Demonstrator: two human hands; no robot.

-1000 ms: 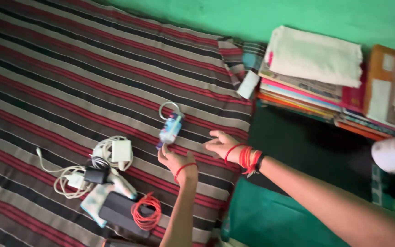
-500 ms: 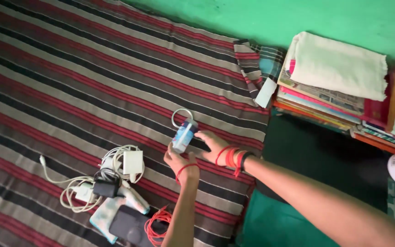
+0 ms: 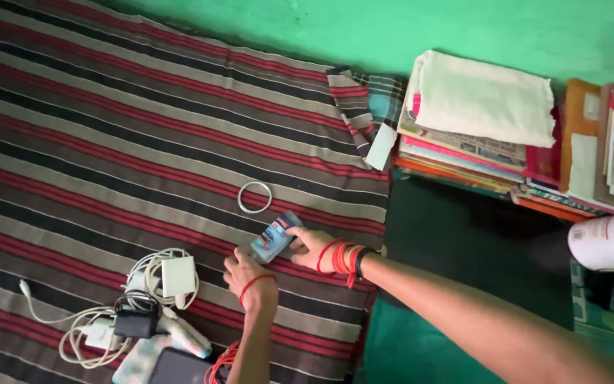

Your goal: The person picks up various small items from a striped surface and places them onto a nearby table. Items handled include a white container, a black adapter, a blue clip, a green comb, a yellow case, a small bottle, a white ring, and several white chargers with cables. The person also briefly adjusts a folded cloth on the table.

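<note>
Both hands close on a small blue packet over the striped bed cover.

The right hand (image 3: pixel 312 245) clamps its grip on the packet (image 3: pixel 273 239); the left hand (image 3: pixel 246 274) pinches the packet's lower end; a white ring (image 3: pixel 254 197) lies just beyond the grip; white chargers (image 3: pixel 172 274) sit left of it; stacked books (image 3: pixel 463 153) lie well beyond.

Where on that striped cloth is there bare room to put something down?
The striped cloth lies bare across its whole upper-left, from the green wall down to the white ring. A bare strip also runs right of the right hand. The lower left is crowded: white chargers and cables, a black adapter, the red cord. Both hands hold the small packet.
</note>
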